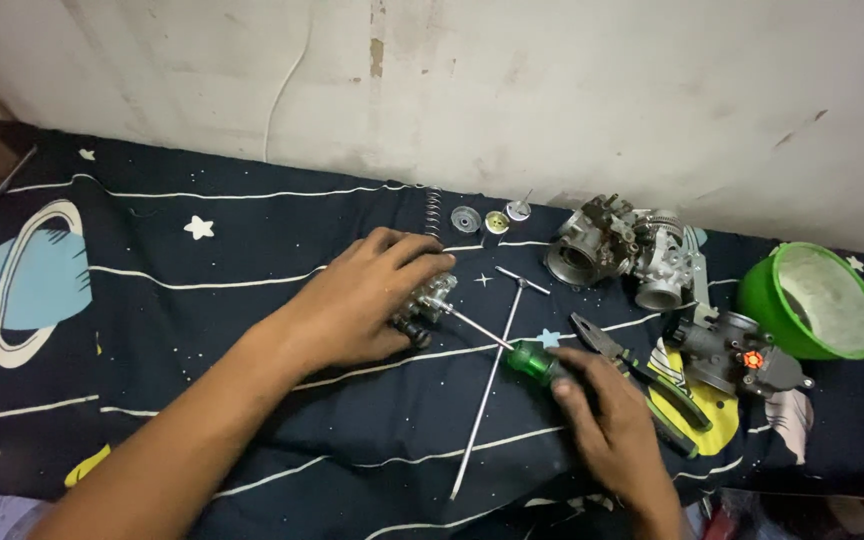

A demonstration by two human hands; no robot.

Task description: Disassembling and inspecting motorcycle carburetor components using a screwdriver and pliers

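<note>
My left hand [362,300] presses down over a small silver metal part [432,296] on the dark space-patterned cloth [202,300], gripping it. My right hand [607,420] holds a green-handled screwdriver [537,362]. Its thin shaft runs up and left, and its tip meets the metal part. A long T-handle wrench [492,380] lies on the cloth between my hands, passing under the screwdriver.
A grey carburetor body [617,250] and a darker one with a red knob [737,355] lie at right, near pliers [642,370] and a green bowl [817,300]. A spring [433,212] and small round discs [482,218] sit by the white wall.
</note>
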